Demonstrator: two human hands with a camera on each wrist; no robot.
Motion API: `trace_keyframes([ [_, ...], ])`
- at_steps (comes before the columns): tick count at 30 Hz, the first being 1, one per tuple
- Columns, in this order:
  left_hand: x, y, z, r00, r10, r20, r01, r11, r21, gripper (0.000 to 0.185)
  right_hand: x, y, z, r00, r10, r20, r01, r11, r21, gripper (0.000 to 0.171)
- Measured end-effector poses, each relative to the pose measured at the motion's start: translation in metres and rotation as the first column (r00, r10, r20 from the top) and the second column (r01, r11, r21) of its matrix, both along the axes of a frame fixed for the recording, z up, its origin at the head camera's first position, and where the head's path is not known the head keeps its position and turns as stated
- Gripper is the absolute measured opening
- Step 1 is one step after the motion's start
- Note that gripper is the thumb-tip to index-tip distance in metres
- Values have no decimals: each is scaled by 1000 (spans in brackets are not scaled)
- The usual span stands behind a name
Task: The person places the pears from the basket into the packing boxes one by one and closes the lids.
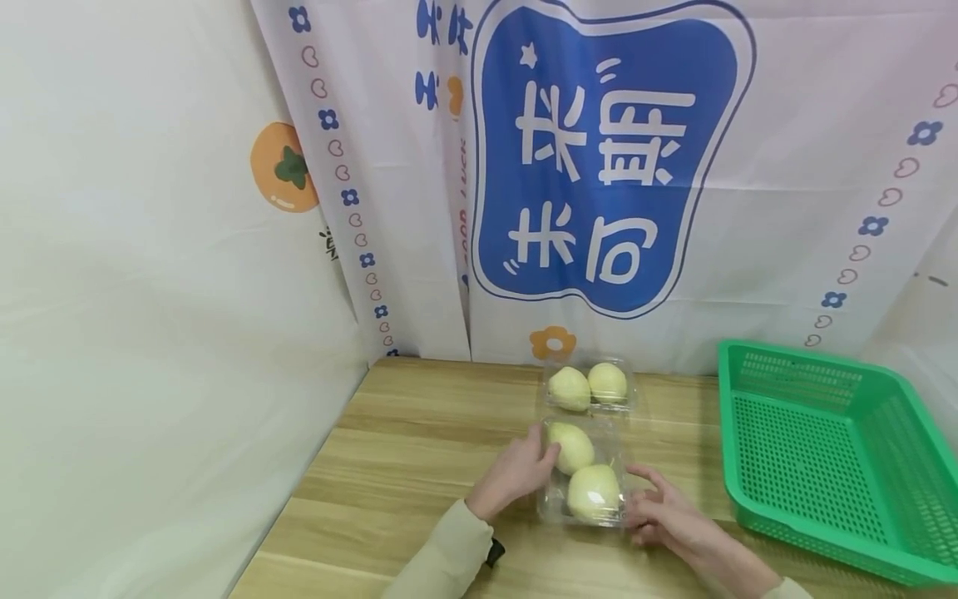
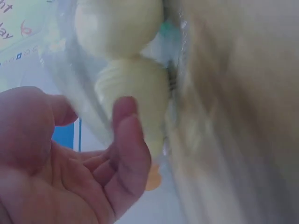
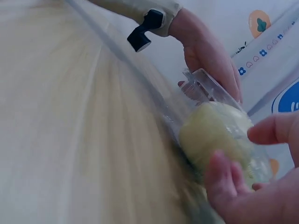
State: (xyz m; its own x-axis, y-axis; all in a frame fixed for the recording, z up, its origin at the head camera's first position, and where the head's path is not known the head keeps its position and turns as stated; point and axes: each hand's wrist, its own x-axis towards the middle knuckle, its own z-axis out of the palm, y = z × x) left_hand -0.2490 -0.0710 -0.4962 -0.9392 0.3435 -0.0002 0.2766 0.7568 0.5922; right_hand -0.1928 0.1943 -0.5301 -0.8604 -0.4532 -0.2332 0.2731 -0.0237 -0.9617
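A clear plastic clamshell box [image 1: 550, 497] lies on the wooden table [image 1: 419, 449] with two pale yellow fruits [image 1: 595, 492] inside. My left hand [image 1: 545, 453] rests against the box's left side with its fingers loosely straight. In the left wrist view the palm [image 2: 93, 177] faces the box's fruits [image 2: 135, 88]. My right hand [image 1: 641, 492] touches the box's right near corner, fingers spread. The right wrist view shows its fingertips [image 3: 219, 172] around the box's end [image 3: 205, 88], without a firm grip.
A second clear box [image 1: 627, 393] with two similar fruits sits just behind the first, near the patterned curtain. A green perforated plastic basket [image 1: 729, 416] stands at the right of the table. White cloth walls close the left side.
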Motion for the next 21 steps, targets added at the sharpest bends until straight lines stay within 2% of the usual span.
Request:
trace_keyframes([
  [2,-5,-3,6,999,-31,-36,28,997,-69,59,-4,2,8,996,-64,-67,71,991,110,83],
  [4,-9,-6,11,996,-59,-59,51,990,-134,54,-8,5,17,983,-118,-138,143,970,194,76],
  [7,-17,-10,21,991,-99,-91,78,976,-205,49,-16,9,32,964,-150,-219,205,944,257,67],
  [14,-32,-13,39,972,-166,-168,109,947,-302,50,-29,13,60,934,-136,-330,228,938,260,57],
  [18,-39,-13,47,943,-229,-240,115,904,-412,49,-34,15,73,919,-105,-380,217,939,265,50],
  [21,-44,-14,55,925,-255,-280,106,885,-454,48,-43,17,85,905,-71,-420,202,939,277,47],
])
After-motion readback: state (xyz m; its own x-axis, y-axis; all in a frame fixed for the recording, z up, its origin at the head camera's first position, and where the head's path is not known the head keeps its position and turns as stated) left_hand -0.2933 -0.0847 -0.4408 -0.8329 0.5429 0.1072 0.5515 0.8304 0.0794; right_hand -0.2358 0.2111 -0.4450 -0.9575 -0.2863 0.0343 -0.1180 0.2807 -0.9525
